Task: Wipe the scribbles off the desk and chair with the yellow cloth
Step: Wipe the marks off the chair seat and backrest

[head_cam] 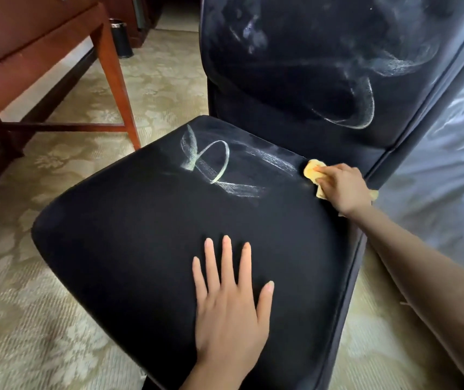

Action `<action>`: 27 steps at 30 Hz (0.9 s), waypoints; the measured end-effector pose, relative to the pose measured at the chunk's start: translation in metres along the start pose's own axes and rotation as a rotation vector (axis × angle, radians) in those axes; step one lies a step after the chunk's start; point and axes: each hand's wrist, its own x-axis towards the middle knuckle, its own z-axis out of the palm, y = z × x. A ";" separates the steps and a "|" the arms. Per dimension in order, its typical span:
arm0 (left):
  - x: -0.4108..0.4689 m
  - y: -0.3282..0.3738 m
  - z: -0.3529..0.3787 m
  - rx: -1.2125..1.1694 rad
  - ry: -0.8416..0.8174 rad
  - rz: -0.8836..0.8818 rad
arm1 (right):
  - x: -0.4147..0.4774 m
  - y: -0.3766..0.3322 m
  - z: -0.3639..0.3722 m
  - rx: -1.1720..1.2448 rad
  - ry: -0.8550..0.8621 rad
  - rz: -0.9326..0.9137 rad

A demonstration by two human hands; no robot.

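A black chair fills the view, its seat [141, 249] facing me. White chalk scribbles [214, 161] loop across the far part of the seat, and fainter smeared chalk [360, 105] marks the backrest. My right hand [340, 190] grips the crumpled yellow cloth [311, 170] and presses it on the seat's far right corner, at the end of a chalk streak. My left hand [232, 302] lies flat with fingers spread on the near middle of the seat. The brown wooden desk [28, 52] stands at the upper left; its top is out of view.
A patterned beige carpet [28, 319] lies under everything. A dark cylindrical bin [121, 38] stands on the floor behind the desk leg [118, 88]. A pale bluish surface [450, 164] sits to the right of the chair.
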 end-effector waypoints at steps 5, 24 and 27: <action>-0.001 0.015 0.007 -0.046 0.032 0.047 | 0.039 -0.034 0.006 -0.066 0.002 0.196; 0.098 -0.086 -0.021 0.147 0.039 -0.071 | -0.034 -0.145 0.017 0.294 -0.138 -0.558; 0.112 -0.099 -0.025 0.140 0.006 -0.046 | -0.069 -0.144 0.008 0.379 -0.168 -0.667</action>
